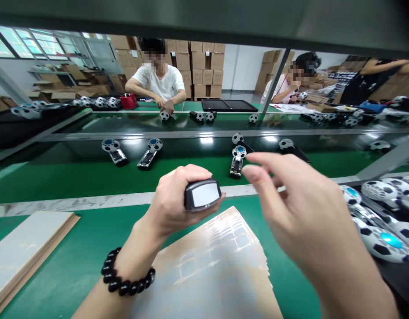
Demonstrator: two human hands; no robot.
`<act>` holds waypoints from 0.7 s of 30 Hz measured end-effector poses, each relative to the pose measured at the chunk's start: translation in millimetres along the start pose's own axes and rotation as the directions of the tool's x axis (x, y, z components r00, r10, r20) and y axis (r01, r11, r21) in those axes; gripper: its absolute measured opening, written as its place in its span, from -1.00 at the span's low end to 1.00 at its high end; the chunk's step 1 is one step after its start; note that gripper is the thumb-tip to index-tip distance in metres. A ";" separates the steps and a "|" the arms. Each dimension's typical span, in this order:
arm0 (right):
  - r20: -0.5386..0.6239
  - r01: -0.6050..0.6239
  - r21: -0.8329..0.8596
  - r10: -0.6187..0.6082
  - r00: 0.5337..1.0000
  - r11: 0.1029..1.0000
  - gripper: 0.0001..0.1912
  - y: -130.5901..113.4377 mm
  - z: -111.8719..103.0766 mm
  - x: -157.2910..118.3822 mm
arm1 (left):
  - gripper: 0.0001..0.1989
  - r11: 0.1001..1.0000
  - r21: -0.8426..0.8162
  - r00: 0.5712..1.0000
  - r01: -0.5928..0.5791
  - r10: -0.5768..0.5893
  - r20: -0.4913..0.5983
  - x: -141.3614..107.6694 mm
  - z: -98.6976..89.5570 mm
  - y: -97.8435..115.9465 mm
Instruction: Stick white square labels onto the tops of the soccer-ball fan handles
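My left hand (173, 201), with a black bead bracelet (126, 283) on its wrist, is wrapped round a black device (202, 195) whose pale end faces me. To the right, my right hand (291, 204) is raised with thumb and forefinger apart and nothing seen between them; its other fingers are curled and partly hidden. Just beyond its fingertips a soccer-ball-patterned device (237, 166) with an uncovered circuit board lies on the green belt (191, 170). Under both hands, a stack of worn sheets (218, 270) rests on the green table (101, 239).
Two more ball-patterned devices (114, 153) (150, 153) lie on the belt. Many more (383, 239) are piled at the right. Another stack of boards (28, 252) sits at left. People (166, 84) work across the belt, behind a metal post (275, 79).
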State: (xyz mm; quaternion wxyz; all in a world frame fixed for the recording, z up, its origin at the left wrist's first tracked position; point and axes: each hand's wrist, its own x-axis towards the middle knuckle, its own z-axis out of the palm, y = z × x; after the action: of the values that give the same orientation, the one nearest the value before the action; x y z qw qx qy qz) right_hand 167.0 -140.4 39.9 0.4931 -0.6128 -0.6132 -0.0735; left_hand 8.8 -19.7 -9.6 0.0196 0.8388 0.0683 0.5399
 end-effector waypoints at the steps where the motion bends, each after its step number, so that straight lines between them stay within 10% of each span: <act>1: 0.029 -0.069 0.057 0.067 0.997 0.996 -0.80 2.9 2.2 1.5 | -0.65 1.000 -0.029 1.000 0.009 -0.009 -0.001 -1.4 0.7 -1.1; 7: 0.595 -0.486 0.513 0.115 0.796 0.707 -0.58 10.4 27.7 7.5 | -0.67 0.983 -0.185 1.000 -0.014 0.018 0.021 -7.2 1.9 -5.2; 11: 0.732 -0.614 0.548 0.029 0.680 0.569 -0.77 29.4 47.6 8.2 | -0.70 0.981 -0.193 0.994 0.015 0.006 0.107 -3.8 6.7 -10.1; 16: 0.502 -0.538 0.267 0.361 0.786 0.800 -0.87 120.6 75.3 35.2 | -0.63 0.932 -0.360 0.990 -0.047 0.090 0.104 4.8 22.2 -47.7; 21: 0.220 -0.591 -0.068 0.590 0.777 0.804 -0.61 236.9 82.5 85.9 | -0.81 0.988 0.069 0.944 -0.136 0.108 0.313 -4.1 59.0 -121.5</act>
State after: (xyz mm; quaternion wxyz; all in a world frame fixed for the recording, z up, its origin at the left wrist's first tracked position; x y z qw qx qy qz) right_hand 340.2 31.6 -63.8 0.4182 -0.7769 -0.4433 0.1578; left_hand 49.5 102.4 -50.8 -0.0411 0.9154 0.0366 0.3988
